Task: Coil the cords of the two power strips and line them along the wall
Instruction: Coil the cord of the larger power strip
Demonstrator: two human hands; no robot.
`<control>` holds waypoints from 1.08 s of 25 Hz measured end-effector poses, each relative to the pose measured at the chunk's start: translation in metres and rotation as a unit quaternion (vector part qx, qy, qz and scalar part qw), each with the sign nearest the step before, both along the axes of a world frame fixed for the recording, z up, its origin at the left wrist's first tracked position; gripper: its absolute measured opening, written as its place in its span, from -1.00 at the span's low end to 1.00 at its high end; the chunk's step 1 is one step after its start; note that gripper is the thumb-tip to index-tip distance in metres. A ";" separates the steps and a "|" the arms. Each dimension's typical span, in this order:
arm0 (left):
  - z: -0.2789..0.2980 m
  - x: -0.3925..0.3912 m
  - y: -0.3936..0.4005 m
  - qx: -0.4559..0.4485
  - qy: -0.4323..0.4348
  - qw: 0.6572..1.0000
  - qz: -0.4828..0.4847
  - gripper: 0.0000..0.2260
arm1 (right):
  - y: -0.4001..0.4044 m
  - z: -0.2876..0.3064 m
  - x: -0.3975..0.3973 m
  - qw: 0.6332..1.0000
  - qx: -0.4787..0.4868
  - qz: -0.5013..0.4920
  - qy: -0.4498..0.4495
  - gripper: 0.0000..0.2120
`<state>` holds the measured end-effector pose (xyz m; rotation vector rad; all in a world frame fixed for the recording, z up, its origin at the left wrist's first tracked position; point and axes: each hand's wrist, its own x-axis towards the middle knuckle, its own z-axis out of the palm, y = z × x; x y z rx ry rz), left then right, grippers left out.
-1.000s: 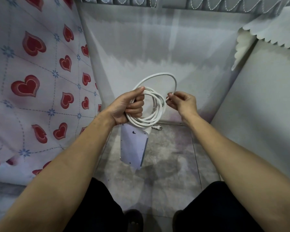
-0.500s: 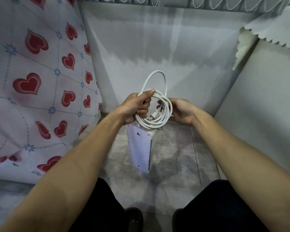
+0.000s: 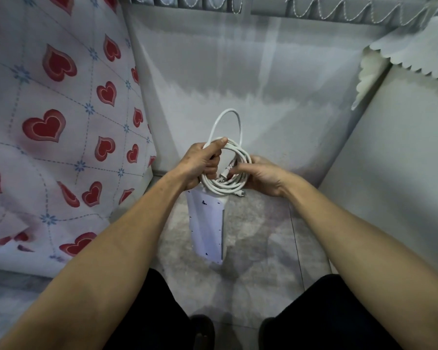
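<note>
We saw both hands meet at the centre of the frame, in front of the grey wall [image 3: 276, 79]. The left hand [image 3: 200, 165] had its fingers curled round the left side of the coiled white cord [image 3: 243, 157], with the thumb lying along the top of the loops, so it was clamped on the bundle. One narrower loop of the same cord stood up above the thumb, towards the middle of the frame. The right hand [image 3: 261, 176] was at the right side of the coil, its fingers reaching into the loops beside the plug [image 3: 224, 174]; they looked closed on a strand near the plug, though we could not tell exactly which strand they pinched.

The white power strip [image 3: 209, 223] hung below the coil, just under the left hand, lengthwise down the centre of the frame and clear of the tiled floor [image 3: 261, 238]. A second set of plug prongs [image 3: 241, 194] showed at the lower right edge of the coil.

A sheet printed with red hearts [image 3: 48, 127] filled the left of the frame. At the upper right lay a pale cloth with a scalloped edge [image 3: 415, 54]. At the bottom edge we saw dark trouser legs [image 3: 334, 317].
</note>
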<state>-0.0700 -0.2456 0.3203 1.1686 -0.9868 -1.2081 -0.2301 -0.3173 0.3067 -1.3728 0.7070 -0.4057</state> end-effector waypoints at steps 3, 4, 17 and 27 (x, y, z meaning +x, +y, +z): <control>0.000 0.002 0.001 -0.009 0.012 1.000 -0.008 -0.62 | 0.007 0.002 0.011 0.995 0.037 -0.073 -0.061 -0.94; 0.000 0.002 0.001 -0.010 0.017 1.000 -0.007 -0.62 | 0.007 0.003 0.012 0.991 0.065 -0.080 -0.087 -0.95; -0.009 0.016 -0.004 0.010 -0.023 0.978 0.206 -0.71 | -0.007 0.007 -0.012 0.977 -0.117 -0.059 0.167 -0.88; -0.001 0.018 -0.004 0.051 0.084 0.979 0.179 -0.50 | -0.028 -0.020 -0.025 0.832 -0.429 -0.096 0.338 -0.87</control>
